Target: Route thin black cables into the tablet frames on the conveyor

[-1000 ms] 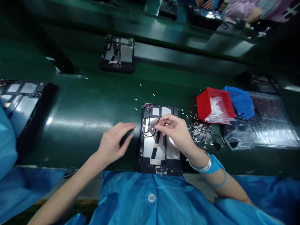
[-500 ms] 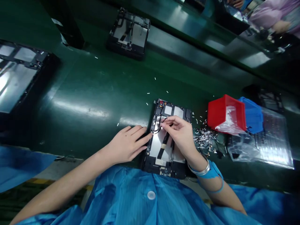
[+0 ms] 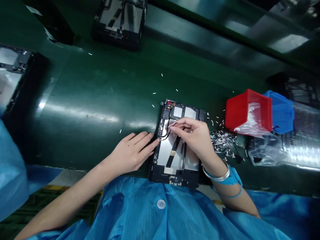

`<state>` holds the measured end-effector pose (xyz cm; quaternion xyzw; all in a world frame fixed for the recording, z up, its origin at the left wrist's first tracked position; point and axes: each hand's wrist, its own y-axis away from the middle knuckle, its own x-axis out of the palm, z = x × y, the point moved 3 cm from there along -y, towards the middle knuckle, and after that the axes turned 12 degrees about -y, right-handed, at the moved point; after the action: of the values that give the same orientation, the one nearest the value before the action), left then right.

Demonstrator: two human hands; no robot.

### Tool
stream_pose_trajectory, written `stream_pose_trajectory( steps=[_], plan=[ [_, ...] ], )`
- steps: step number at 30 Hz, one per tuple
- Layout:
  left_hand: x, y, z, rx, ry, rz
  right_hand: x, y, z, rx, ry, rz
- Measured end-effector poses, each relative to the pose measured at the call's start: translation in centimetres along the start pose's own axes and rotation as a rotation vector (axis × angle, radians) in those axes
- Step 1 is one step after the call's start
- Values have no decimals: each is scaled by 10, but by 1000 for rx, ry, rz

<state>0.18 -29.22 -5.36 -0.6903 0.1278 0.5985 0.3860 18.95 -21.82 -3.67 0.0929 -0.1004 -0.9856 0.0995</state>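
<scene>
An opened tablet-like device point(image 3: 162, 156) lies in front of me, its silver plates and black frame facing up. My right hand point(image 3: 196, 135) is over its upper middle, thumb and forefinger pinched on a thin black cable point(image 3: 164, 136). That cable curves toward the left edge of the device. My left hand point(image 3: 133, 150) lies flat with the fingers stretched out, fingertips at the left edge of the device. A black flat ribbon point(image 3: 172, 155) runs slantwise across the silver plate below my right hand.
To the right, a heap of small metal-ended parts point(image 3: 223, 141) lies beside a red bin point(image 3: 236, 111) and a blue bin point(image 3: 283, 115). Clear plastic trays point(image 3: 303, 146) sit behind. Similar devices stand at far left point(image 3: 10, 78) and top point(image 3: 120, 23). Another person's blue sleeve point(image 3: 11, 173) shows at left.
The view has shifted, so the bins and devices sit elsewhere in the picture. My right hand still pinches the cable, with a little more of its curve showing. A blue sleeve has come in at left.
</scene>
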Motion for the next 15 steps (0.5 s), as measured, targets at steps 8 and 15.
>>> stream_pose_trajectory(
  steps=[8,15],
  plan=[
    [1,1,-2,21,-76,7,-3,-1,4,-25,100,67],
    [-4,-4,-3,27,-86,9,-3,-3,3,12,91,48]
  ],
)
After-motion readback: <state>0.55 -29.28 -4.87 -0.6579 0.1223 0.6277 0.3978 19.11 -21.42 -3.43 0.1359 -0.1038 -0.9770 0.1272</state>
